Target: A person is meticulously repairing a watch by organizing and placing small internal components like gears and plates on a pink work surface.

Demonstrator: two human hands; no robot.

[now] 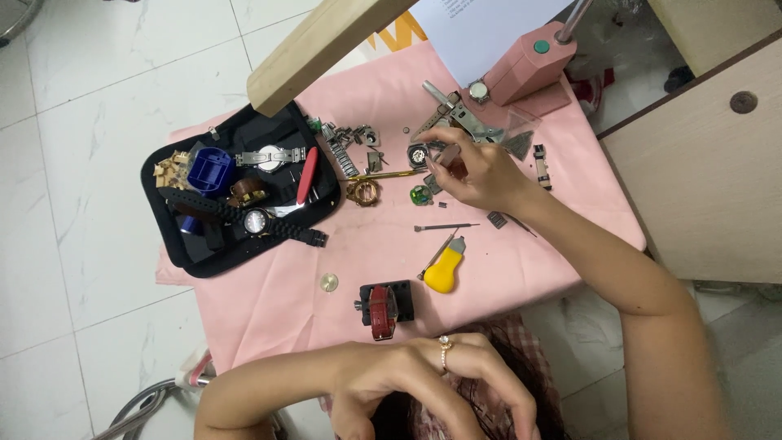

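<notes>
Right hand (476,171), upper centre of frame, is pinching a small dark part just beside the round watch movement (418,155) on the pink-covered desk (285,293). Left hand (423,379), bottom centre, is curling loosely, holding nothing, resting clear of the work.

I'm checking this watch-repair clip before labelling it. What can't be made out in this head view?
- What the right hand pinches: its fingers cover it.
- Small parts beyond the black tray: too small to tell apart.
- Top of the pink press: cut off by the upper edge.
- Left hand fingertips: cut off by the lower edge.
- Tray's far corner: hidden by the wooden beam.
</notes>
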